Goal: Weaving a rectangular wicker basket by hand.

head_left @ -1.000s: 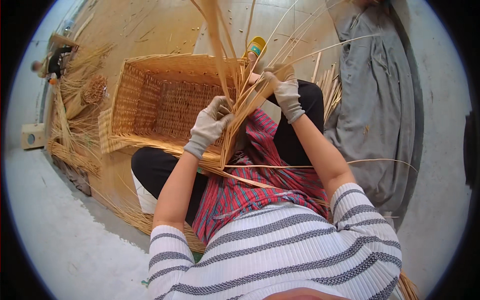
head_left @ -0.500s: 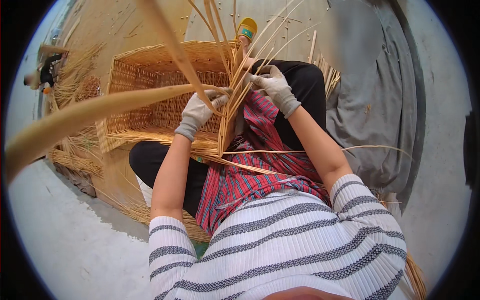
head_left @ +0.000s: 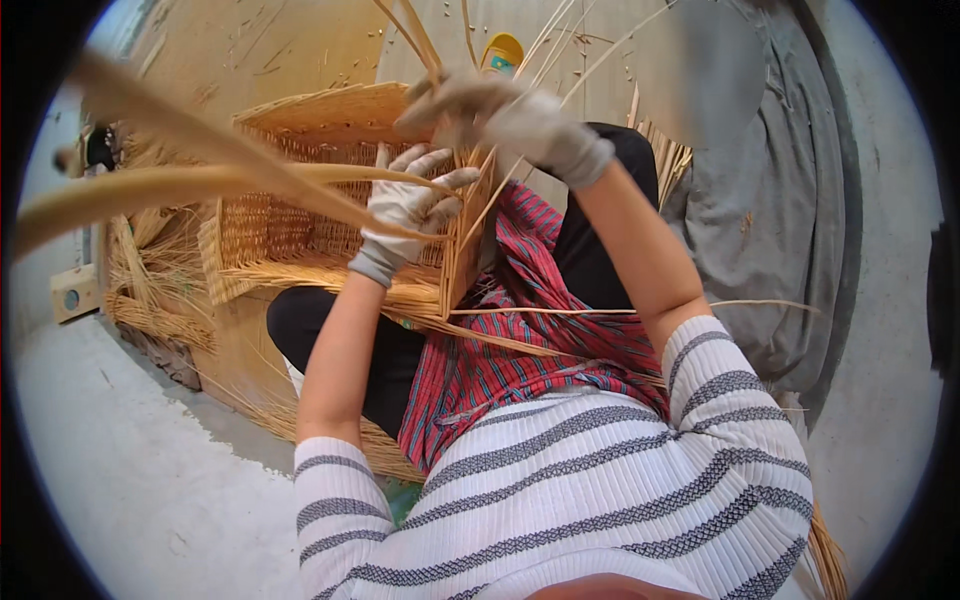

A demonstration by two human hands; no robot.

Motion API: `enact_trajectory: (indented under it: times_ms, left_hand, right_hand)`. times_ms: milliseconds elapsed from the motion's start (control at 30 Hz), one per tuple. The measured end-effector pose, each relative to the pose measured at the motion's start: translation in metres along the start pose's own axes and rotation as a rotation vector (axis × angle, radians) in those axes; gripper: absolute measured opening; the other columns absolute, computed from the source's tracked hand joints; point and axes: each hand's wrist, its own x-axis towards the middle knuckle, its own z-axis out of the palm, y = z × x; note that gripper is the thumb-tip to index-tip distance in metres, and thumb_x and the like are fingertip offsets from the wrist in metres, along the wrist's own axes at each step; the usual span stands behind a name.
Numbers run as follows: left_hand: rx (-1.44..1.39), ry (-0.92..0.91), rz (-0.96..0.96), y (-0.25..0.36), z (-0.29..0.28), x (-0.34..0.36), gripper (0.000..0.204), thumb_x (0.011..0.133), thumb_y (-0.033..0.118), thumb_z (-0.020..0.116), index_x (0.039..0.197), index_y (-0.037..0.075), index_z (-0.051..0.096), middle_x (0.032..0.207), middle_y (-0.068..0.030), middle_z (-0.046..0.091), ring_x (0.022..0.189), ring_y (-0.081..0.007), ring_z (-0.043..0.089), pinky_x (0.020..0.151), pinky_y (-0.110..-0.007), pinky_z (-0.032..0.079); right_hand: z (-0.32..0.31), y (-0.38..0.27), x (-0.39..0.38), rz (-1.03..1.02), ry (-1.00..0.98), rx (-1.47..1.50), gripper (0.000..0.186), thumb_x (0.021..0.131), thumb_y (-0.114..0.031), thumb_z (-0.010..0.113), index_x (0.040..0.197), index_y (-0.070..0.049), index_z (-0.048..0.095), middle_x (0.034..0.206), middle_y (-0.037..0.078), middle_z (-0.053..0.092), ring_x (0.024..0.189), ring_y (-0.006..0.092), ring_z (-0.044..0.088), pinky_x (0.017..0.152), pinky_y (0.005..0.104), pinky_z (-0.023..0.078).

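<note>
A rectangular woven wicker basket [head_left: 330,280] rests on its side by my lap, its hollow showing. My left hand [head_left: 405,205], in a pale work glove, lies at the basket's right edge with its fingers spread. Two thick wicker rods [head_left: 190,183] pass over that hand and stretch out to the left, close to the camera. Motion smears my right hand [head_left: 525,125], also gloved, above the basket's far right corner; its fingers cannot be made out. Thin loose rods [head_left: 545,45] rise from the edge beneath and beyond it.
A red checked cloth [head_left: 530,350] covers my lap. Loose wicker strands [head_left: 160,275] are heaped on the floor at left. At right hangs or lies a grey cloth [head_left: 760,220]. A yellow slipper [head_left: 503,52] shows beyond the basket. One long rod [head_left: 560,311] runs across my lap.
My right hand has swung left over the basket's far corner, away from its place beside the rods. The left hand's fingers have spread, and the thick rods have shifted.
</note>
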Motion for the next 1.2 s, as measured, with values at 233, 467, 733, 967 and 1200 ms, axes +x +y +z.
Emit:
enact_trajectory:
  times_ms: [233,467,733,967,1200]
  left_hand:
    - [-0.377,-0.204,-0.104,-0.034,0.047,-0.003,0.048,0.097,0.008,0.049,0.131,0.04,0.063,0.13,0.0047,0.064,0.128,-0.03,0.053,0.115,-0.064,0.023]
    - [-0.094,-0.144,0.107,-0.003,-0.002,0.019,0.047,0.094,0.06,0.052,0.122,0.026,0.067,0.156,-0.0095,0.041,0.146,-0.034,0.034,0.122,-0.053,0.018]
    - [-0.961,-0.043,-0.248,-0.008,0.049,0.014,0.036,0.084,0.024,0.081,0.109,0.004,0.064,0.15,-0.0245,0.045,0.145,-0.0316,0.038,0.117,-0.041,0.031]
    - [-1.188,-0.031,-0.286,-0.022,0.06,0.008,0.033,0.078,0.013,0.085,0.103,0.003,0.064,0.154,-0.0174,0.042,0.138,-0.0256,0.044,0.108,-0.038,0.042]
    - [-1.23,-0.076,-0.245,-0.022,0.061,0.022,0.051,0.077,0.023,0.088,0.117,0.002,0.064,0.151,-0.0127,0.046,0.124,-0.0189,0.055,0.101,-0.034,0.049]
  right_hand:
    - [-0.049,0.095,-0.101,0.375,0.707,-1.094,0.018,0.089,-0.019,0.069,0.1,-0.004,0.068,0.091,0.013,0.071,0.086,0.024,0.069,0.078,0.0364,0.054]
    - [0.11,0.032,-0.138,0.73,0.276,-0.962,0.057,0.077,-0.051,0.078,0.108,-0.006,0.061,0.091,0.019,0.068,0.09,0.0369,0.067,0.078,0.0461,0.052]
    - [0.134,0.062,-0.109,0.917,0.27,-1.029,0.075,0.069,-0.05,0.081,0.113,0.003,0.054,0.101,0.022,0.068,0.095,0.0361,0.068,0.083,0.0462,0.055]
    - [0.101,0.005,-0.084,0.401,0.053,-1.017,0.038,0.085,-0.034,0.075,0.105,-0.004,0.064,0.099,0.018,0.067,0.096,0.0351,0.066,0.083,0.0415,0.053]
    - [0.091,0.033,-0.096,0.247,0.851,0.092,0.038,0.093,-0.004,0.068,0.128,-0.006,0.053,0.099,0.006,0.067,0.09,0.0108,0.064,0.082,0.0268,0.054]
